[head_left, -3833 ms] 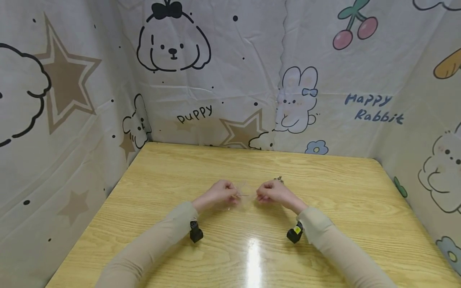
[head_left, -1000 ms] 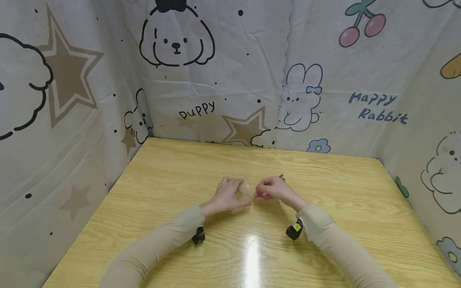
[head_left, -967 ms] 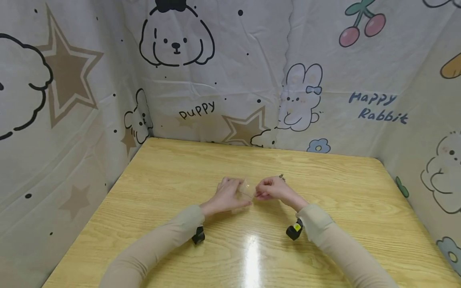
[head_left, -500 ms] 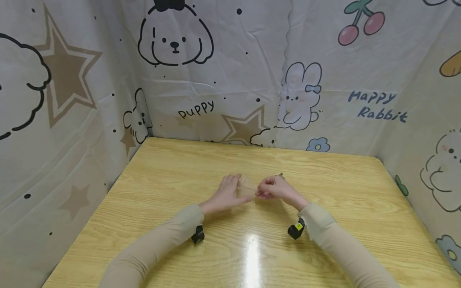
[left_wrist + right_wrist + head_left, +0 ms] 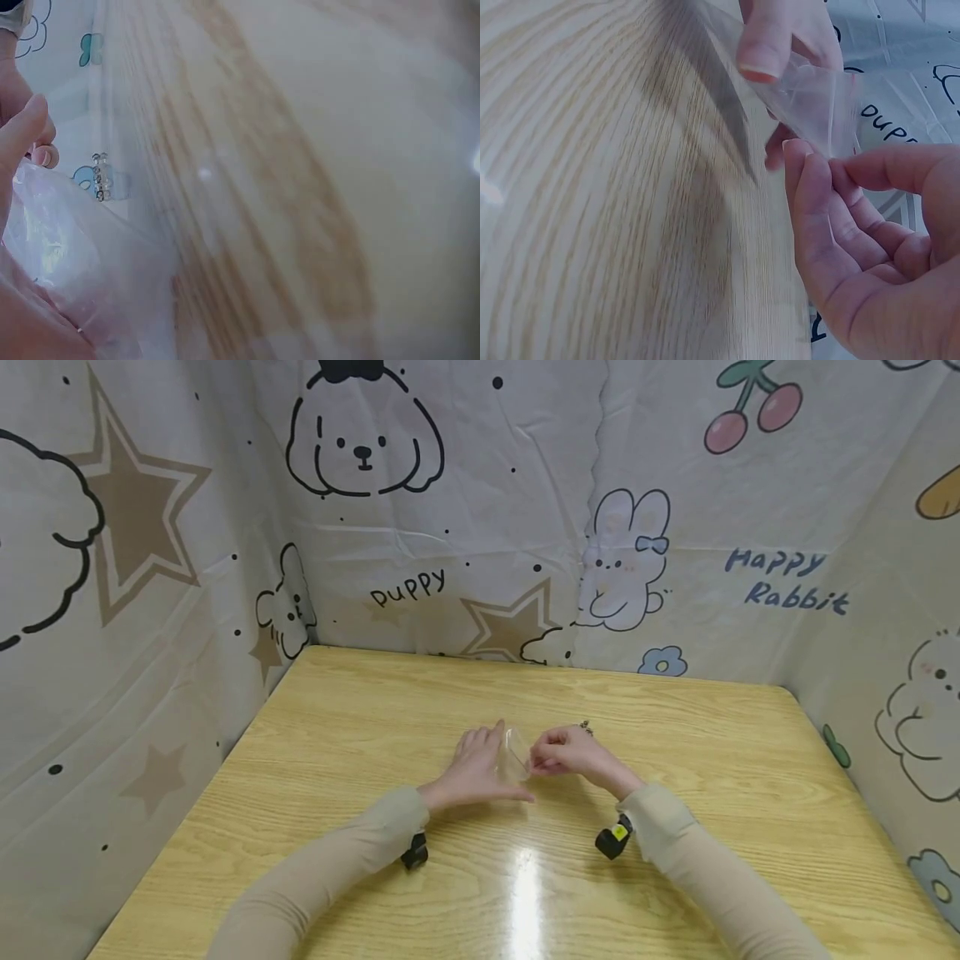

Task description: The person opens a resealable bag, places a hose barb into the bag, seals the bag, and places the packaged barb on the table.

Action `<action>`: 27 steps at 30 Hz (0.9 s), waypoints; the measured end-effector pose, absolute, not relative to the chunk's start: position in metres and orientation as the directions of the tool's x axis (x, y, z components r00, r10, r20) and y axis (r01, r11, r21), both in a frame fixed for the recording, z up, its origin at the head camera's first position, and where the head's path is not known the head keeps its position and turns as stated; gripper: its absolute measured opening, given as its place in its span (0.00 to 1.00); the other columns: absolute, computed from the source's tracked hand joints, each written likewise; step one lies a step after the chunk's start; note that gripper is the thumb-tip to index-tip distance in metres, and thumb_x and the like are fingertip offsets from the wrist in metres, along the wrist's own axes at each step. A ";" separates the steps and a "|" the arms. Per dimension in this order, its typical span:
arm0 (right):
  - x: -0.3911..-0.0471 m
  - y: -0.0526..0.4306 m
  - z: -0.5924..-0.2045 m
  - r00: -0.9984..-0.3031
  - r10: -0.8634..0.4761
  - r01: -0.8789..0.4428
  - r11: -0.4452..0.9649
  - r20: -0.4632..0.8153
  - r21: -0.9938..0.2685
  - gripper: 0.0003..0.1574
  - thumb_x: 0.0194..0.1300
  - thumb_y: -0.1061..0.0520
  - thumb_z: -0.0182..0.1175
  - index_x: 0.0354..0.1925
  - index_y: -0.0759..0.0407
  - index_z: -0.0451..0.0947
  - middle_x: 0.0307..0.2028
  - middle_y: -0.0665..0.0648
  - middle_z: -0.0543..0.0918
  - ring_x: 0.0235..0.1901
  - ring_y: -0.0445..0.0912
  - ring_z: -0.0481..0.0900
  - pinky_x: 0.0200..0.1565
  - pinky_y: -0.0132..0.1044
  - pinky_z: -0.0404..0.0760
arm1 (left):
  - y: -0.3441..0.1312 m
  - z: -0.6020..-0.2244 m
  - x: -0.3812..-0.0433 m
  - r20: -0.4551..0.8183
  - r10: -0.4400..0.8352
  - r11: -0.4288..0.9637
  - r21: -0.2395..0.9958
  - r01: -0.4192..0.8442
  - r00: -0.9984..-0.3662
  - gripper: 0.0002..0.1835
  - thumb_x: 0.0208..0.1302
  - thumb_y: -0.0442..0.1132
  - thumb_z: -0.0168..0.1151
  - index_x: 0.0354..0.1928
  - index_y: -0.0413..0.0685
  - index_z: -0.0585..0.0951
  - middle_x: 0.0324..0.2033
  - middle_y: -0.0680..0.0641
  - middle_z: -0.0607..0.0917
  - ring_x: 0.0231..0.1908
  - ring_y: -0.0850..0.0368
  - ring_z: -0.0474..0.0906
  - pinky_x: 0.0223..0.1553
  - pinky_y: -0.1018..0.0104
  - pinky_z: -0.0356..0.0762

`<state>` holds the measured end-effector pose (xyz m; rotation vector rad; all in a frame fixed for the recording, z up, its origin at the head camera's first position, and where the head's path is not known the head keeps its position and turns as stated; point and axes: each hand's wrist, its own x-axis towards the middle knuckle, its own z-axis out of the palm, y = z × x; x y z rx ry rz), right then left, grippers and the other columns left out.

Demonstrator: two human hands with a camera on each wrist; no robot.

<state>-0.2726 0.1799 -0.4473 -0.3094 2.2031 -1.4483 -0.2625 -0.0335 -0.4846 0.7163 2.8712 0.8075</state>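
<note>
A clear plastic zip bag is held up between the two hands over the table. My right hand pinches the bag's edge between thumb and fingertips, which the right wrist view shows close up at the right fingers. My left hand lies along the bag's left side, fingers straight and thumb stretched out toward the right hand. From the right wrist, the left thumb appears in front of the clear film. In the left wrist view the bag looks loose and puffed beside the left hand.
Just behind the right hand stands a small dark metallic beaded thing, also in the left wrist view as a short beaded upright shape. A wood-grain table spreads around, with a patterned cloth hanging behind and at the sides.
My left hand has gone from gripping the bag to lying spread along it, its thumb now farther out. The right hand keeps its pinch. The bag's mouth looks wider than half a second ago.
</note>
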 end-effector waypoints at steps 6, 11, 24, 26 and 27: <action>-0.272 0.178 -0.447 -0.861 -0.427 0.087 0.411 -0.276 -0.908 0.16 0.71 0.59 0.54 0.45 0.73 0.79 0.38 0.59 0.87 0.34 0.40 0.85 0.49 0.43 0.86 | -0.033 -0.485 -0.266 0.080 0.454 0.706 0.576 0.413 -0.887 0.65 0.43 0.64 0.77 0.75 0.38 0.55 0.67 0.39 0.71 0.67 0.44 0.65 0.73 0.48 0.58; -0.272 0.178 -0.446 -0.860 -0.429 0.096 0.395 -0.276 -0.913 0.16 0.71 0.59 0.54 0.45 0.73 0.79 0.37 0.59 0.87 0.35 0.40 0.86 0.50 0.44 0.86 | -0.035 -0.484 -0.267 0.089 0.447 0.616 0.691 0.378 -0.890 0.52 0.47 0.51 0.79 0.71 0.38 0.63 0.63 0.40 0.74 0.62 0.45 0.67 0.66 0.47 0.67; -0.273 0.182 -0.447 -0.857 -0.442 0.091 0.373 -0.263 -0.923 0.17 0.72 0.59 0.54 0.47 0.75 0.77 0.40 0.63 0.88 0.40 0.48 0.88 0.51 0.45 0.86 | -0.043 -0.484 -0.271 0.079 0.490 0.486 0.802 0.347 -0.868 0.39 0.63 0.43 0.67 0.72 0.41 0.61 0.55 0.41 0.80 0.61 0.45 0.70 0.68 0.45 0.66; -0.273 0.182 -0.446 -0.857 -0.443 0.091 0.372 -0.263 -0.924 0.17 0.72 0.59 0.54 0.47 0.75 0.77 0.40 0.62 0.88 0.41 0.49 0.88 0.51 0.45 0.86 | -0.044 -0.484 -0.271 0.083 0.498 0.465 0.815 0.347 -0.863 0.36 0.65 0.45 0.66 0.71 0.43 0.63 0.55 0.42 0.80 0.60 0.45 0.72 0.67 0.45 0.69; -0.273 0.183 -0.446 -0.857 -0.443 0.090 0.373 -0.263 -0.923 0.17 0.72 0.59 0.54 0.47 0.75 0.77 0.40 0.62 0.88 0.41 0.49 0.88 0.51 0.45 0.86 | -0.045 -0.484 -0.272 0.091 0.503 0.452 0.820 0.351 -0.859 0.35 0.66 0.45 0.65 0.70 0.43 0.63 0.56 0.42 0.80 0.60 0.45 0.72 0.66 0.46 0.70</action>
